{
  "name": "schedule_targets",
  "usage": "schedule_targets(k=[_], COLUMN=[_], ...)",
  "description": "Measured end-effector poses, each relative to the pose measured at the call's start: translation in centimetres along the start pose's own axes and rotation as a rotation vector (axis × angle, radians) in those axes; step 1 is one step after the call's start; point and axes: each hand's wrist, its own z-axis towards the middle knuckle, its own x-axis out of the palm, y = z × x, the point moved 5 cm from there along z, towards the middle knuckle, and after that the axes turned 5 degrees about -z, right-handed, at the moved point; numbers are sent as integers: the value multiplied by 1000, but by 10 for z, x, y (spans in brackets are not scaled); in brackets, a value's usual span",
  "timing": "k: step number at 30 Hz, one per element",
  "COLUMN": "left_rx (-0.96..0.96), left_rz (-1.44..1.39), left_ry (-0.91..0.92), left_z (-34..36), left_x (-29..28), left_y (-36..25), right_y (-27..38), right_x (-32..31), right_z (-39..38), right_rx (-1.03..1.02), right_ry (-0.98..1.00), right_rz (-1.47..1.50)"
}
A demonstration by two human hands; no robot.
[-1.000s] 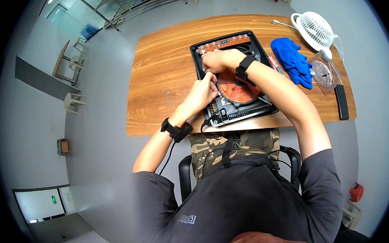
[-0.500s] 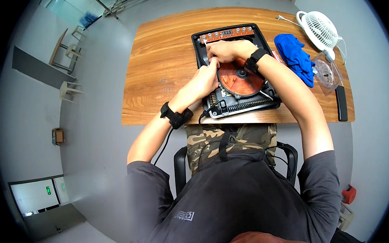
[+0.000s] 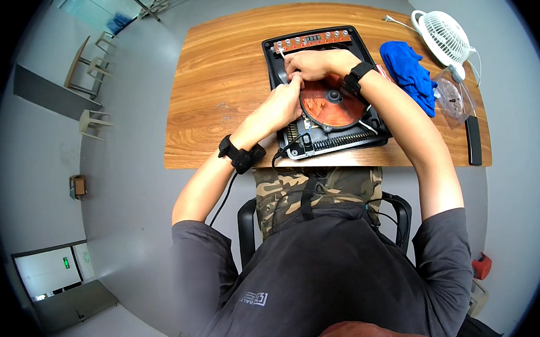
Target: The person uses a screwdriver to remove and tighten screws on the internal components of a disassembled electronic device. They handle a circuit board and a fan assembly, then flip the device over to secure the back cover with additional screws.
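An opened induction cooker (image 3: pixel 341 142) lies on the table in front of me, its black housing showing the parts inside. Its round copper coil (image 3: pixel 334 109) has a dark hub in the middle. Along the far end runs an orange control board (image 3: pixel 312 41) with a small dark display. My left hand (image 3: pixel 286 101) is closed at the coil's left edge, fingers pinched together. Just beyond it, my right hand (image 3: pixel 314 65) reaches across the coil from the right, fingers curled down. Both hands meet inside the housing's left side; whatever their fingertips grip is hidden.
Right of the cooker lie a blue cloth (image 3: pixel 409 75), a clear plastic bag (image 3: pixel 454 97) with small parts and a black bar-shaped object (image 3: pixel 474 141). A white fan (image 3: pixel 445 37) stands at the far right. Tiny pieces (image 3: pixel 224 107) rest on the wooden table (image 3: pixel 208 69) at left.
The view has shifted slightly, so the table and cooker appear a little higher. Both hands stay at the same spot by the coil, with only slight finger movement.
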Motion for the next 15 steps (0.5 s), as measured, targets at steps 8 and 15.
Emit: schedule_targets(k=[8, 15], left_rx=[-46, -23], left_rz=[41, 6], left_ry=[14, -45], left_z=[5, -2], left_x=[5, 5], left_y=[8, 11], right_y=[1, 4], right_x=[-3, -2], right_z=[-1, 3], right_rx=[-15, 14], right_ry=[-6, 36], right_rz=[-13, -38])
